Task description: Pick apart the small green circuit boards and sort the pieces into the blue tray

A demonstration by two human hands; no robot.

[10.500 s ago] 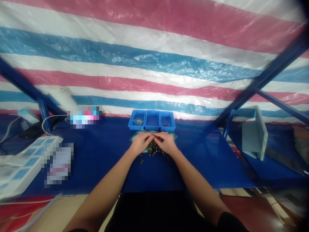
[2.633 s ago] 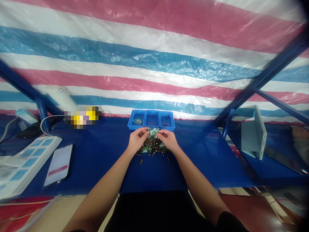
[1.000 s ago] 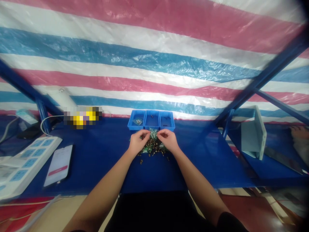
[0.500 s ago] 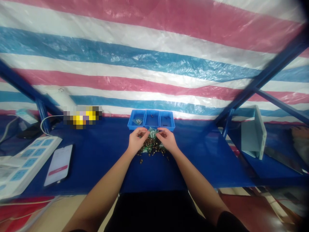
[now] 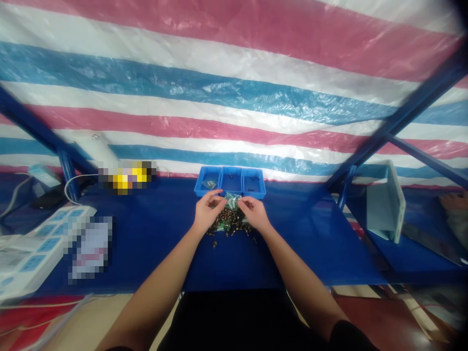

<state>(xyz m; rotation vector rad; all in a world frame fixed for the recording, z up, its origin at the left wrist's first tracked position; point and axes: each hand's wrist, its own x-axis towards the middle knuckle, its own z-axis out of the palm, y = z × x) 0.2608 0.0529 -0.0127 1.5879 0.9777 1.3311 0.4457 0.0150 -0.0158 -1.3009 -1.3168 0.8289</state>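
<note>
Between my hands is a small clear plastic bag with a greenish look; what is inside is too small to make out. My left hand pinches its left side between thumb and fingers. On the opposite side my right hand pinches it in the same way. Just below the bag lies a pile of small brass-coloured and dark screws, with a few loose ones at its near edge. Behind the hands stands a blue three-compartment tray. Its left compartment holds a small clear bag; the middle and right ones hold a few small dark pieces.
A white power strip and a pixelated flat item lie at the left. A blurred yellow object sits at the back left. To the right stands a tablet-like panel, with another person's hand beyond it.
Both hands stay at nearly the same place with the bag between them. The left index finger has lifted slightly, and the view has shifted a little.
</note>
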